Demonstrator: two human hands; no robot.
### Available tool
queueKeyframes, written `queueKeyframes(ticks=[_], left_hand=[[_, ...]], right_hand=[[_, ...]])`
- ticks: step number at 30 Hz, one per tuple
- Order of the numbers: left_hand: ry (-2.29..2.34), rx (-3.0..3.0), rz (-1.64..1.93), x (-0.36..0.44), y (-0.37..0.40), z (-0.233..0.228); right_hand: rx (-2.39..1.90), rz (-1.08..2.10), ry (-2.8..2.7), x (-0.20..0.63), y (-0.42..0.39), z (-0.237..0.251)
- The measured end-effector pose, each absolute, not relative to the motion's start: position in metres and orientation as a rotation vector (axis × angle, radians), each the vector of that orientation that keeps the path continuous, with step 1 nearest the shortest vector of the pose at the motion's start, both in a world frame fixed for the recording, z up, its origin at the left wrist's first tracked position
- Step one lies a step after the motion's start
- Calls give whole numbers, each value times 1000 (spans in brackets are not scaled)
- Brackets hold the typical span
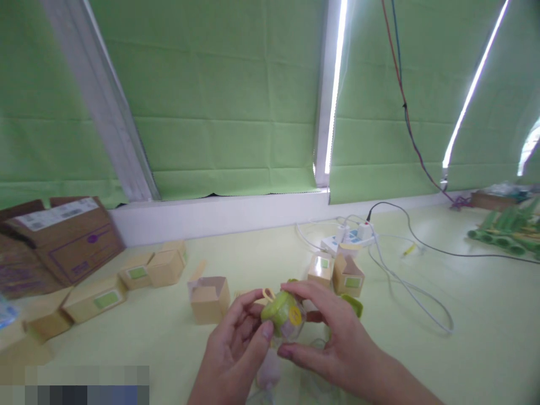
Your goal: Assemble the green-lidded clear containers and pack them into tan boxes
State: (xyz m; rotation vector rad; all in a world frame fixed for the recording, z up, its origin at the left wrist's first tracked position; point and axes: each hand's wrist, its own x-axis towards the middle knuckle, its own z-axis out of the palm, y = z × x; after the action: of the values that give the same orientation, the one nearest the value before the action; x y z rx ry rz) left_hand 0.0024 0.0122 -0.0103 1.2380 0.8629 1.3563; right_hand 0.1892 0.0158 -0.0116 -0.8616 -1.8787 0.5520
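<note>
Between my two hands is a small clear container [289, 318] with a green lid, a pale yellow loop and a round yellow sticker, tilted on its side. My left hand [238, 343] grips the green lid end between thumb and fingers. My right hand [337, 329] has its fingers and thumb around the clear end. A pale pinkish rounded object [269, 370] lies below the container, partly covered by my left hand. Just behind my right hand lies a green piece [353, 305], and an open small cardboard box [210, 301] stands beyond my left hand.
Several small tan boxes [95, 298] run along the left, before a large brown carton [80, 242]. Two more boxes [348, 275] stand near a white power strip [346, 241] with loose cables. Green tubes [506, 233] are piled at the far right. Green blinds [236, 101] hang behind.
</note>
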Motion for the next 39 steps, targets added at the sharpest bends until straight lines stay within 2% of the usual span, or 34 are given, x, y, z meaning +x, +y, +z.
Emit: queueKeyframes(ticks=[18,27,33,39], left_hand=[[991,1464,1336,5,9,-19],[1181,1654,1279,-8,17,-20],[1326,1996,1243,-17,26,-14],[1273,2267,927,5,48,15]], right_hand=[[-844,706,-1915,191,14,-3],[-1002,450,-1668,205,29,-9],[-923,281,-1733,204,31,-6],[-802,75,-1572,212,31,6]])
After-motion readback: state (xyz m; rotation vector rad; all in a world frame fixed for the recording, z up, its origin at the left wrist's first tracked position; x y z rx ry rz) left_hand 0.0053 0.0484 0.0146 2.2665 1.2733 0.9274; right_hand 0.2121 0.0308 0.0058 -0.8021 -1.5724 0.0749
